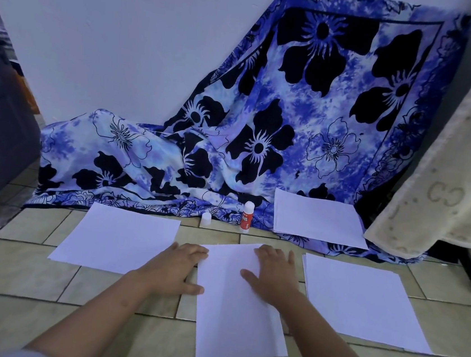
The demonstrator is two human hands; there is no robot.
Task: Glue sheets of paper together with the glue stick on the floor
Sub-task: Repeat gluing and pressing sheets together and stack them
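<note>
Lying on the tiled floor (26, 275), the middle sheets (237, 319) are pressed flat by both hands. The left hand (172, 271) is laid open at the sheets' left edge, fingers spread, thumb touching the paper. The right hand (272, 273) is spread palm-down on the upper part of the sheets. A single sheet (117, 241) is seen to the left, and a stack (361, 301) to the right. Another stack (319, 218) is set on the blue flowered cloth (293, 120) behind. The glue stick (246, 216) is stood upright at the cloth's edge, uncapped, with its cap (206, 219) just beside it on the floor.
</note>
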